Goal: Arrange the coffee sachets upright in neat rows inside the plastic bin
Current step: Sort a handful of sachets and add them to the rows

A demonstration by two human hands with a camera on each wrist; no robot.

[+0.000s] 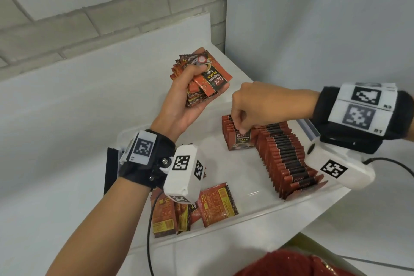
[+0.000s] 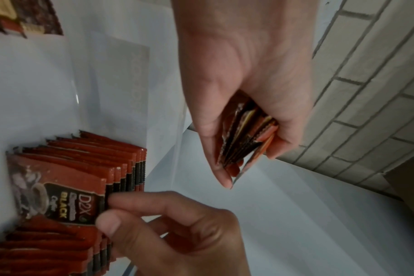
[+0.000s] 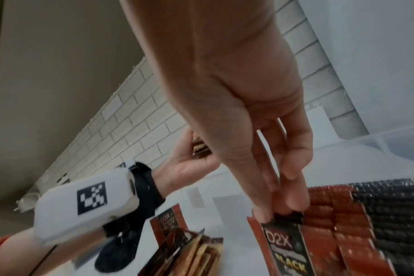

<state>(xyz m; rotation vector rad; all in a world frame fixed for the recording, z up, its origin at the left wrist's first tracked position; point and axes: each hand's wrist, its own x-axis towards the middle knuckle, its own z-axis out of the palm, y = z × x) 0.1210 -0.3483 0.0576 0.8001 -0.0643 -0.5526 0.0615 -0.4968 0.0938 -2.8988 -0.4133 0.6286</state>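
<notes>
My left hand (image 1: 190, 87) is raised above the far side of the clear plastic bin (image 1: 257, 210) and grips a stack of red and black coffee sachets (image 1: 201, 78), seen edge-on in the left wrist view as the stack (image 2: 243, 138). My right hand (image 1: 242, 123) reaches down into the bin and pinches the top edge of one upright sachet (image 1: 243, 142) at the front of a short far row. In the right wrist view its fingertips (image 3: 262, 214) hold that sachet (image 3: 284, 246). A long row of upright sachets (image 1: 284, 159) runs along the bin's right side.
Several loose sachets (image 1: 215, 204) lie flat in the bin's near left corner. The bin sits on a white counter (image 1: 67, 141) with a brick wall (image 1: 67, 6) behind. A black cable (image 1: 150, 231) hangs by my left forearm. The counter's edge falls away at the right.
</notes>
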